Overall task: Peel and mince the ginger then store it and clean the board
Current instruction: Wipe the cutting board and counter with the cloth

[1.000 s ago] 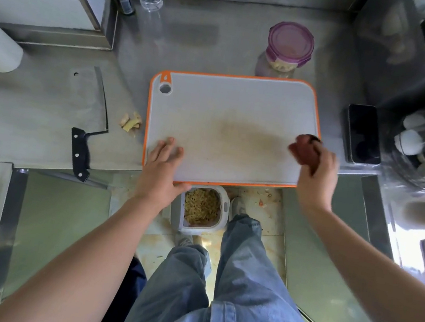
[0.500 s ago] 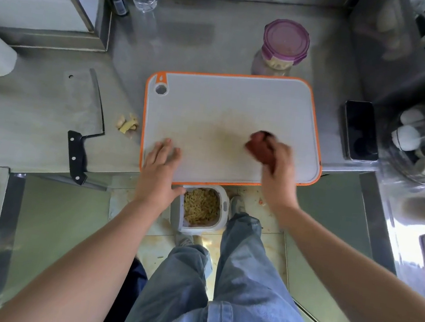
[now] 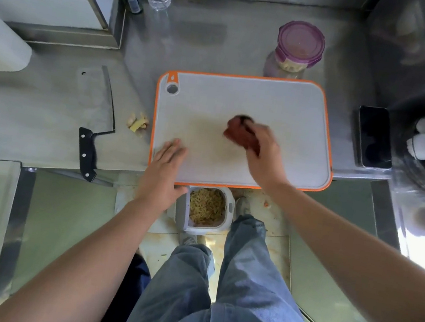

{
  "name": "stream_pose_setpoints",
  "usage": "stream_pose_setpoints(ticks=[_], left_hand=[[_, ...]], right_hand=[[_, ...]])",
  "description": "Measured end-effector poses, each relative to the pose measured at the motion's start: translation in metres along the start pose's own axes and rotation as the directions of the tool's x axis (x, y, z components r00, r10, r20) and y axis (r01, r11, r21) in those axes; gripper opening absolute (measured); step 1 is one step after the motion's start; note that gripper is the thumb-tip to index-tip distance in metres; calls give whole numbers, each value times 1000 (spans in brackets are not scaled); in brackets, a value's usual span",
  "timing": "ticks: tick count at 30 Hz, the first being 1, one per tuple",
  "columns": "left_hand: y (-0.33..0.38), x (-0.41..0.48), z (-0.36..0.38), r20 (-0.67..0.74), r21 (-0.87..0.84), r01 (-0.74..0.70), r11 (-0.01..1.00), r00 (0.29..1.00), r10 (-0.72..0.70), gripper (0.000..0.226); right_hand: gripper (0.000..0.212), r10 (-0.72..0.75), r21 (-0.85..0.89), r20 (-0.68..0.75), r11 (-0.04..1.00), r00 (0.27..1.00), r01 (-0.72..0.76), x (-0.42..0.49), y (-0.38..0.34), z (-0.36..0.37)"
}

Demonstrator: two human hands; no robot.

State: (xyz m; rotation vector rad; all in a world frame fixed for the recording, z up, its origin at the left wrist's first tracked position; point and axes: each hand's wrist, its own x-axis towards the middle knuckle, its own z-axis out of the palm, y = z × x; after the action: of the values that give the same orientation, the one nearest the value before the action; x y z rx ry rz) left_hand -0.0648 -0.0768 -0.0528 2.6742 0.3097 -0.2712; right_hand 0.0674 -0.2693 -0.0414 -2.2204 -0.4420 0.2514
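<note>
Cutting board (image 3: 269,106): on the worktop (image 3: 224,38), near edge overhanging.
Right hand (image 3: 265,152): grips a dark red cloth (image 3: 240,132) on its middle — blurred.
Left hand (image 3: 162,172): flat on the near-left corner.
Ginger scraps (image 3: 137,122): just left, beside the cleaver (image 3: 97,110).
Jar (image 3: 297,49): purple-lidded, behind the far edge.

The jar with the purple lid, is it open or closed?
Closed. The purple lid sits flat over the mouth of the jar, which stands upright just behind the cutting board. Whether its clips are snapped down, I cannot tell.
</note>
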Motion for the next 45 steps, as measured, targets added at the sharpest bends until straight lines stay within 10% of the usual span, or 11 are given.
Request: stream_pose_setpoints(ticks=[7,13,19,25,31,36,42,45], left_hand=[[2,1,-3,-27,-88,20,996,999,-23,84],[1,1,-1,-37,-81,11,997,999,-15,83],[4,3,-3,-18,-60,12,998,1000,-13,82],[3,2,-2,-27,-62,13,998,1000,-15,82],[3,3,-2,-20,-64,6,998,1000,-7,81],[4,4,-2,-8,-55,20,998,1000,-20,81],[3,4,0,-7,-52,25,998,1000,-25,83],[2,5,1,-2,-45,24,999,1000,-24,83]], right_hand=[[63,-120,-105,287,982,950,156,10,2,33],[55,-70,-44,677,990,733,135,-34,-8,-6],[60,-32,5,352,999,935,33,0,-11,-9],[55,-17,-46,635,997,772,60,-43,-8,-9],[57,29,-33,269,999,963,-21,-29,-10,-14],[54,32,-6,591,999,806,-35,-56,-19,-8],[57,108,-30,180,994,978,-105,-40,-9,-5],[53,111,19,504,990,857,-139,-53,-18,-3]])
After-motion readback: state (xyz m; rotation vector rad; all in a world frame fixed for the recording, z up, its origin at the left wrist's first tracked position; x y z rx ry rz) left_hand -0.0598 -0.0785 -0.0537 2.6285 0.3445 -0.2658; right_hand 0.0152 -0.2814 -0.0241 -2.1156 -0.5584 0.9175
